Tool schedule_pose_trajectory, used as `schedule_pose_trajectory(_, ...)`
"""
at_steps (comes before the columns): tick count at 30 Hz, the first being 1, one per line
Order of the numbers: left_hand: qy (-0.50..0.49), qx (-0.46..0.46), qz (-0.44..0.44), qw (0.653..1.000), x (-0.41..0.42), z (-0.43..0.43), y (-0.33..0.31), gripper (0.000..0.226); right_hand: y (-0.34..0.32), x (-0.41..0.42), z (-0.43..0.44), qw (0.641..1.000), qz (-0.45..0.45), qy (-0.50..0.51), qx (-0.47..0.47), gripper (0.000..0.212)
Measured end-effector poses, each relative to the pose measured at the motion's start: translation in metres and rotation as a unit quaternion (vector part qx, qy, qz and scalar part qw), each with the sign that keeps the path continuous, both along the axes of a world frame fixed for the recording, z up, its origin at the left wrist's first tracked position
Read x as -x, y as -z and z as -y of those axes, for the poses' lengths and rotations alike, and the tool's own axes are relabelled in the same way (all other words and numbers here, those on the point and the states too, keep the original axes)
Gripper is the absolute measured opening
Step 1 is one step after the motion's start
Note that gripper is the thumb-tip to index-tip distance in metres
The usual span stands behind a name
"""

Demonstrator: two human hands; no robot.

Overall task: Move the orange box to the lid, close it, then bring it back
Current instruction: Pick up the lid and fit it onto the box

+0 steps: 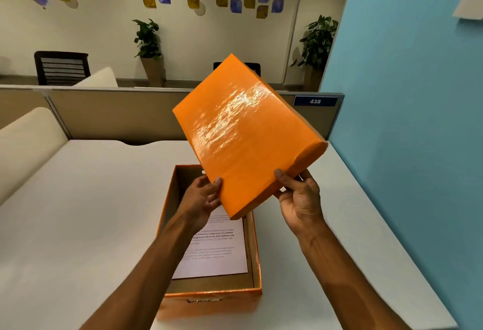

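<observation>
While the lid (243, 136) hangs tilted in mid-air, the risk is plain: it is pinched only at its near edge, so it could swing or slip, or come down skewed and catch a wall of the orange box (257, 259). Left hand (202, 203) grips the near-left corner, thumb on top; right hand (300, 200) clamps the near-right corner (fingers hidden beneath). Open box sits on the white desk (78, 212) at six o'clock, a printed sheet (217, 254) flat inside. Chair (61, 67) at ten o'clock, plants (149, 39) at twelve, blue wall (407, 94) at three
</observation>
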State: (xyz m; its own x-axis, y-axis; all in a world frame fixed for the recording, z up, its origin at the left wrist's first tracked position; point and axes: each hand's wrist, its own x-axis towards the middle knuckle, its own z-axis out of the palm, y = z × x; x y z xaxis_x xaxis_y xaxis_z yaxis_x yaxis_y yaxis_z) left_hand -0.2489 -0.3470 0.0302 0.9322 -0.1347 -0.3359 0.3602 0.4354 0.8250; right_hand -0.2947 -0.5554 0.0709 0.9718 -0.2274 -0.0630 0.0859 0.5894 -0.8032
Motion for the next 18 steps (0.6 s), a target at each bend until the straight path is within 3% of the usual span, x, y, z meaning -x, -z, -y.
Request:
schedule_pose_trajectory(5, -0.017, -0.060, 0.021, 0.998, -0.003, -0.023, -0.003, 0.058, 0.009, -0.006, 0.002, 1.000, -0.005, 0.012, 0.027, 0.076)
schedule_pose_trajectory(11, -0.014, -0.159, 0.055, 0.986, 0.000, -0.052, -0.014, 0.052, 0.025, -0.008, 0.006, 0.996, -0.074, 0.044, 0.008, 0.063)
schedule_pose_trajectory(18, 0.009, -0.248, 0.048, 0.968, 0.006, -0.090, -0.015, 0.061, 0.052, 0.007, 0.016, 0.973, -0.143, -0.014, 0.179, 0.043)
